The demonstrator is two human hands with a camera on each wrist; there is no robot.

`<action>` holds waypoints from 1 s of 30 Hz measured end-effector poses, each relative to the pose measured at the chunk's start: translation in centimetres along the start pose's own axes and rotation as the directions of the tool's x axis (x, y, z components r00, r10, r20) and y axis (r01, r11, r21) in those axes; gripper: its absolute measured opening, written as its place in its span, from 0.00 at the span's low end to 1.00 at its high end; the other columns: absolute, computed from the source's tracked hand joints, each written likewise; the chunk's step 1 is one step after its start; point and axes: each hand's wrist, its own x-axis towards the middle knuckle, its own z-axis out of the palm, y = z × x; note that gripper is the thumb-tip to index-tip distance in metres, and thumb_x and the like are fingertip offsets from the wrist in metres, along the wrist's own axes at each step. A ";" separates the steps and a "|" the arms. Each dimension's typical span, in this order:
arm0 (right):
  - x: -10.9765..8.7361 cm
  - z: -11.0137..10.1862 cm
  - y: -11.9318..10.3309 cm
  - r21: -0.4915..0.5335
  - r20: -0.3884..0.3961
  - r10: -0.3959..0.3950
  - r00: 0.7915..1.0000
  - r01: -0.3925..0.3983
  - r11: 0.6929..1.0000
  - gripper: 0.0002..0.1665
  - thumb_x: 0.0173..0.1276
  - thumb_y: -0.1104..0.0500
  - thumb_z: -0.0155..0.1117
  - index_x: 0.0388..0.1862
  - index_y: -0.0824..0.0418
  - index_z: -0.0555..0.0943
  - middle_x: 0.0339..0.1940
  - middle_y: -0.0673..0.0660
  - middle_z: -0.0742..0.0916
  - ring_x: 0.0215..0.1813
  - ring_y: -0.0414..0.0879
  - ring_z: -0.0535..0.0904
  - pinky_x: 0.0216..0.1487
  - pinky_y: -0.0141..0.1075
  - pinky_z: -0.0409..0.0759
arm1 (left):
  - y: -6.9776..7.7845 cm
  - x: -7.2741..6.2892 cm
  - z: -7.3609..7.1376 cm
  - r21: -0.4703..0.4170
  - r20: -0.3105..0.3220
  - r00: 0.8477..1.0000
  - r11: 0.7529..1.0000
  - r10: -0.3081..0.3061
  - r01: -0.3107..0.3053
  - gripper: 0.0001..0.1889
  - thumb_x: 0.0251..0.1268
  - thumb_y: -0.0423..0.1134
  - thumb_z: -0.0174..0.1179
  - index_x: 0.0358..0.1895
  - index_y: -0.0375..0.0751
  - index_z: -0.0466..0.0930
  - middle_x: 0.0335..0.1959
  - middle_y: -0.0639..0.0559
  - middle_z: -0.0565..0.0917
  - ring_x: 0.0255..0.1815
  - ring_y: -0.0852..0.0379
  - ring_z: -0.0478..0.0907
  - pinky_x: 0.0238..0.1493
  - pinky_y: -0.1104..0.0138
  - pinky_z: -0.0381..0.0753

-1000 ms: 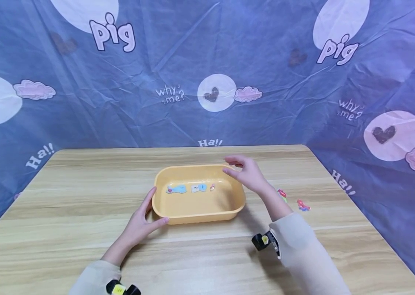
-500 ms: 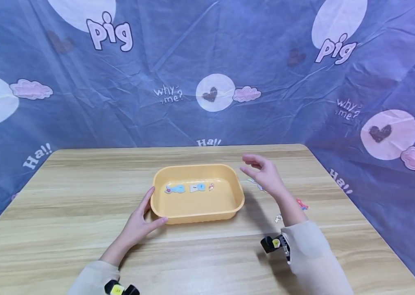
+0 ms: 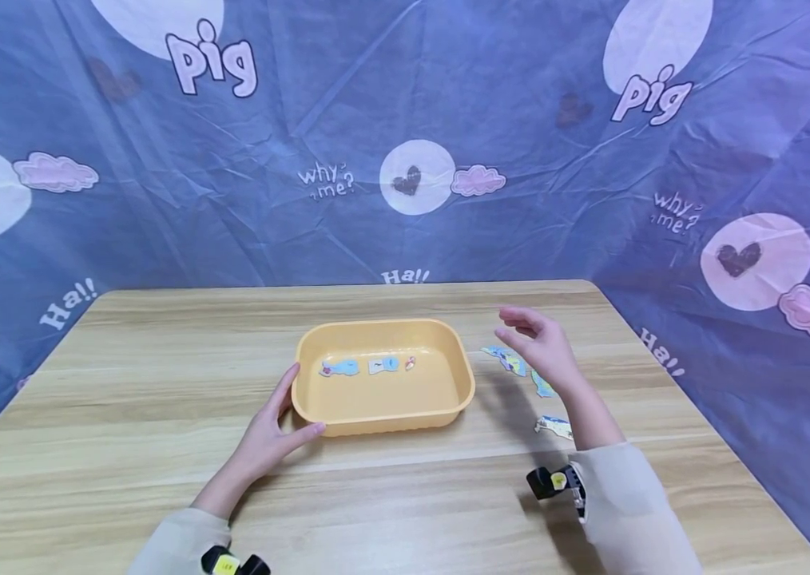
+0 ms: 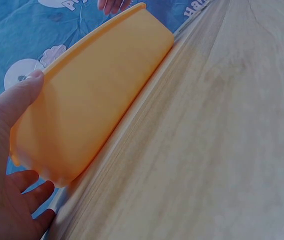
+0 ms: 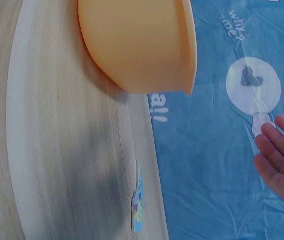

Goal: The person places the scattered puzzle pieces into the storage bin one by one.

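A yellow plastic basin [image 3: 383,417] sits on the wooden table. My left hand [image 3: 266,443] holds its near left corner, thumb on the front rim and fingers along the left side; the left wrist view shows the thumb [image 4: 24,95] at the rim. Inside lie a light blue flat piece [image 3: 342,367], a white-and-blue piece [image 3: 383,365] and a small red-and-white piece [image 3: 410,363]. To the right of the basin, my right hand [image 3: 540,345] hovers with relaxed, slightly bent fingers and nothing between them. Beneath it, a blue-and-yellow flat cut-out [image 3: 509,359] lies on the table.
A blue-green piece [image 3: 541,383] and a whitish-blue piece [image 3: 554,426] also lie right of the basin, partly covered by the right forearm. A blue printed cloth [image 3: 333,239] hangs behind the table [image 3: 160,383].
My right hand has moved rightward from over the basin's right rim to above the loose pieces. My left hand stays at the basin's corner.
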 end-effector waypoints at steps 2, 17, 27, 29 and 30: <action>-0.1 -0.3 0.2 -0.004 -0.004 0.005 1.000 -0.005 1.000 0.21 0.57 0.63 0.60 0.48 0.75 0.72 0.46 0.68 0.76 0.48 0.55 0.70 0.54 0.42 0.65 | 0.0 0.0 0.0 -0.001 -0.001 1.000 1.000 -0.001 0.001 0.46 0.46 0.38 0.65 0.67 0.43 0.44 0.62 0.36 0.56 0.61 0.42 0.54 0.59 0.49 0.44; -1.2 -2.9 1.5 -0.075 -0.057 0.036 0.998 -0.040 0.996 0.23 0.59 0.59 0.59 0.49 0.73 0.71 0.46 0.66 0.76 0.47 0.50 0.71 0.48 0.27 0.68 | -3.4 0.6 0.1 0.016 -0.006 1.000 1.000 0.019 -0.019 0.47 0.44 0.45 0.66 0.67 0.56 0.44 0.63 0.43 0.56 0.61 0.48 0.54 0.60 0.51 0.44; -1.6 -4.4 3.3 -0.125 -0.067 0.050 0.997 -0.058 0.991 0.24 0.59 0.57 0.59 0.48 0.75 0.71 0.44 0.68 0.77 0.46 0.52 0.72 0.44 0.22 0.69 | -3.2 0.6 0.1 0.032 -0.012 1.000 0.999 0.020 -0.020 0.48 0.44 0.46 0.66 0.67 0.55 0.43 0.63 0.42 0.57 0.61 0.47 0.56 0.59 0.51 0.47; -1.5 -5.2 5.3 -0.091 -0.075 0.031 0.997 -0.038 0.995 0.23 0.57 0.57 0.61 0.48 0.73 0.73 0.43 0.65 0.78 0.44 0.48 0.73 0.43 0.24 0.70 | -3.2 0.6 0.1 0.034 -0.012 1.000 0.999 0.019 -0.019 0.48 0.44 0.46 0.66 0.67 0.55 0.44 0.63 0.42 0.58 0.60 0.48 0.56 0.59 0.51 0.47; -1.4 -5.6 6.7 -0.099 -0.088 0.032 0.996 -0.041 0.994 0.23 0.57 0.56 0.61 0.48 0.70 0.74 0.43 0.63 0.79 0.44 0.46 0.74 0.43 0.24 0.70 | -3.3 0.6 0.1 0.036 -0.013 1.000 0.999 0.019 -0.018 0.48 0.44 0.46 0.66 0.67 0.55 0.44 0.63 0.42 0.58 0.60 0.48 0.57 0.59 0.51 0.47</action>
